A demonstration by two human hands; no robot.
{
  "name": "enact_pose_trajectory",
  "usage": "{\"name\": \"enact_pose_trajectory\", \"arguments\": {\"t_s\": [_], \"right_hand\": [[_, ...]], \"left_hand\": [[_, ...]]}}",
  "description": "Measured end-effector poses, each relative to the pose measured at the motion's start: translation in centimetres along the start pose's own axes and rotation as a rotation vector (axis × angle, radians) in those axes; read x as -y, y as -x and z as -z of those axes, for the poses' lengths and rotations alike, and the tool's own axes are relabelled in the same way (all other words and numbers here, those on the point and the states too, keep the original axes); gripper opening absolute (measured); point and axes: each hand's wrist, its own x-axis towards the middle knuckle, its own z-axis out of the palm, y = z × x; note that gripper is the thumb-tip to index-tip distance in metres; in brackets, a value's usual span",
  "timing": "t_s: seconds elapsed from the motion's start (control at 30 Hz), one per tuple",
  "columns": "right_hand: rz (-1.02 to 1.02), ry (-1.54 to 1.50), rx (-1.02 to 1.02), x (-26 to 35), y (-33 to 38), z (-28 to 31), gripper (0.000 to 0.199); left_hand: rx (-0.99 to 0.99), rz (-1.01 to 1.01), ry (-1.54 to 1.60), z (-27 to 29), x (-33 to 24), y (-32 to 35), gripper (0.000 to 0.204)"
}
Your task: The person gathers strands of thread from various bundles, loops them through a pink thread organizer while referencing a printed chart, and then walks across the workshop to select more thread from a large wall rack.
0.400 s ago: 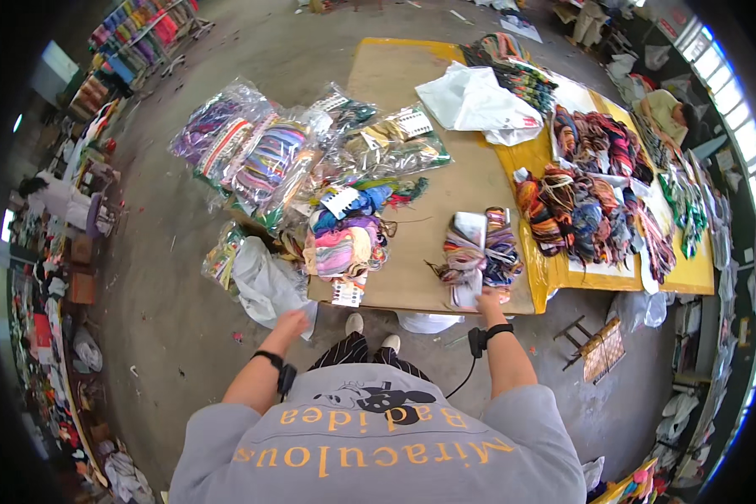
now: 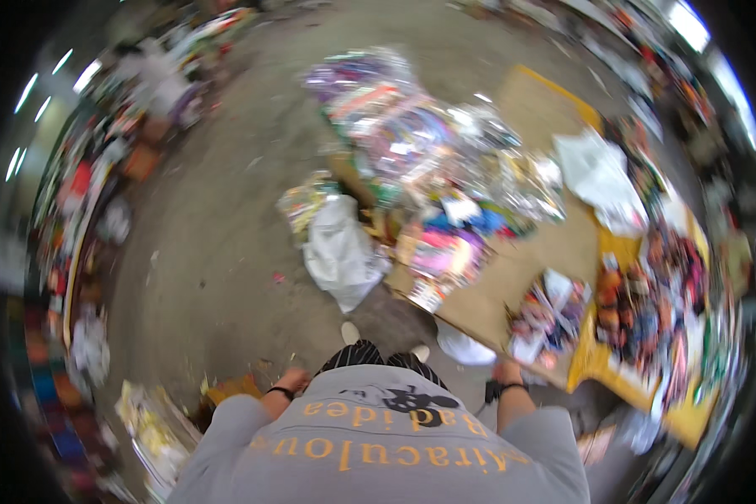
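My left hand [image 2: 294,380] hangs low beside my left leg, over the floor and away from the table. Close to the table's front edge is my right hand [image 2: 506,371], just below a tied bundle of multicoloured yarn [image 2: 554,311]. Motion blur smears the fingers of both hands, and I see nothing clear in either. To the left of that bundle lies a heap of pink, purple and blue yarn skeins [image 2: 449,252] with a white card. A white plastic bag [image 2: 340,252] droops at the table's left corner.
Clear-wrapped yarn packs [image 2: 395,126] are piled behind the heap. A white bag [image 2: 601,181] and dark red and orange skeins [image 2: 647,294] lie on the table's right part. Pale plastic-wrapped goods [image 2: 155,433] stand at my lower left. Crowded shelves line the left side.
The view has swung left, so the table now sits further right and slanted. My right hand has drawn back from the yarn bundle. My left hand has dropped away from the white bag.
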Motion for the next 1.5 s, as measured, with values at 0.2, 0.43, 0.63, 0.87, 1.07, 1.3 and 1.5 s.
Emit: {"name": "enact_pose_trajectory", "arguments": {"t_s": [0.2,0.43,0.63,0.87,1.07,1.3,1.5], "right_hand": [[0.105,-0.213,0.037,2.5,-2.9,1.1,0.011],[0.162,-0.626,0.224,23.8,-17.9,16.5,0.008],[1.010,0.018,-0.300,38.6,-33.7,25.6,0.005],[0.409,-0.960,0.562,65.9,-35.2,40.1,0.017],[1.293,0.057,0.313,72.3,-52.0,39.9,0.020],[1.196,0.638,0.152,94.4,-61.1,52.0,0.020],[0.835,-0.441,0.433,116.8,-66.2,60.3,0.013]], "left_hand": [[0.022,-0.371,-0.435,-1.8,-8.9,-5.4,0.026],[-0.280,-0.720,-0.150,10.9,-12.1,-3.0,0.026],[-0.621,-0.289,0.470,24.6,2.7,1.1,0.020],[-0.843,0.369,-0.265,20.9,31.6,10.2,0.016],[-0.536,0.562,0.360,17.0,32.3,14.6,0.016],[-0.837,0.411,0.882,29.8,22.6,6.3,0.015],[-0.981,0.250,1.093,46.0,19.9,2.3,0.015]]}}
